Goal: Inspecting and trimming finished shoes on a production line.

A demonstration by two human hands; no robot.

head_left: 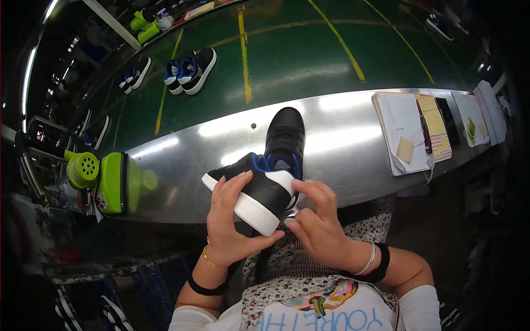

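Note:
My left hand point(227, 220) grips a black sneaker point(251, 190) with a white sole, a white heel patch and a blue lining. Its fingers lie along the side of the sole and its thumb is under the heel. The sneaker is tilted, toe to the left and heel toward my right hand point(320, 220). That hand is closed at the heel, a fingertip against the white patch; a small pale bit shows by its thumb, too small to name. Behind, a second black sneaker point(286, 135) stands on the metal bench point(342, 138), toe pointing away, its heel partly hidden by the held one.
A lime-green device point(113, 179) sits at the bench's left end. To the right lie an open notebook point(395, 118), a beige block point(404, 149), a pen and a dark phone point(448, 122). Beyond the bench, a green conveyor belt point(298, 60) with yellow lines carries paired sneakers point(193, 71).

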